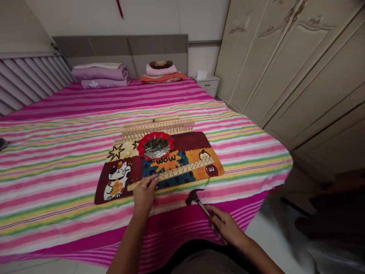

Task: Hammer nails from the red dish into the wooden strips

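Observation:
My right hand [225, 224] is closed around the handle of a claw hammer [195, 196], its head held near the bed's front edge. My left hand [145, 192] has its fingertips pinched together at a narrow wooden strip [173, 172]; whatever lies between them is too small to make out. A row of nails stands upright along the strip, to the right of my fingers. Under the strip lies a patterned mat [182, 182] with a cat figure and the word "WOW". Beyond my left hand sits a red scalloped bowl [140, 147] holding many loose nails [156, 147].
More wooden strips [142, 132] with upright nails lie behind the bowl. The bed [57, 163] has a striped cover, with folded bedding [102, 74] and a pillow stack [161, 70] by the headboard. Wardrobes [285, 68] and a small nightstand [207, 83] stand to the right.

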### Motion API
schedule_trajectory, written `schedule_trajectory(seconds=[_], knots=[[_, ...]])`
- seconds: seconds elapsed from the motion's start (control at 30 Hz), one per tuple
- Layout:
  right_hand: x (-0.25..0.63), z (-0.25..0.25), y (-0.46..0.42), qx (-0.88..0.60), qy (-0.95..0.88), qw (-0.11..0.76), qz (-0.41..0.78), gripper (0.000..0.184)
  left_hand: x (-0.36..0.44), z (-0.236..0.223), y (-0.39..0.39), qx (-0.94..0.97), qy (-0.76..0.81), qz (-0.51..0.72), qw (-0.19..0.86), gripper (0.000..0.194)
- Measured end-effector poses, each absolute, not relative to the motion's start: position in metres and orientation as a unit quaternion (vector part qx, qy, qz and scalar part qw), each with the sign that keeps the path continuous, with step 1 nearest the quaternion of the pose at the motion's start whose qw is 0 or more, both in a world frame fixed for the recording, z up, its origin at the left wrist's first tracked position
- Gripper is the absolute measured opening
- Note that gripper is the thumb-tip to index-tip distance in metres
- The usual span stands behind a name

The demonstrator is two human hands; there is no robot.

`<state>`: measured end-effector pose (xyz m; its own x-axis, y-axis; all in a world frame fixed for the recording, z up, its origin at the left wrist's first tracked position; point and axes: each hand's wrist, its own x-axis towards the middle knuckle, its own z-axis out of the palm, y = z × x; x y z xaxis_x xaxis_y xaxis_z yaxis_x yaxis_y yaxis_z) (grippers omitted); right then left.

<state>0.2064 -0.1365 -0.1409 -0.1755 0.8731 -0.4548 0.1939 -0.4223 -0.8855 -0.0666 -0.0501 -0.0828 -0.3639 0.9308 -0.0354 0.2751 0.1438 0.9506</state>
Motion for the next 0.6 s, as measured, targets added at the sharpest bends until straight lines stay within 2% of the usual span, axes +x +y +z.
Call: schedule_trajectory(seconds=[0.37,0.6], knots=[[0.205,-0.136,-0.142,-0.575,-0.505,0.277,0.580,0.054,-0.057,-0.092,-0.050,0.397,0.698,0.491,0.339,0.027],[0.188,-0.084,-0.135,-0.509,-0.656,0.296,0.472,0.042,-0.053,-0.095,-0.051,0.490,0.725,0.435,0.215,0.020]])
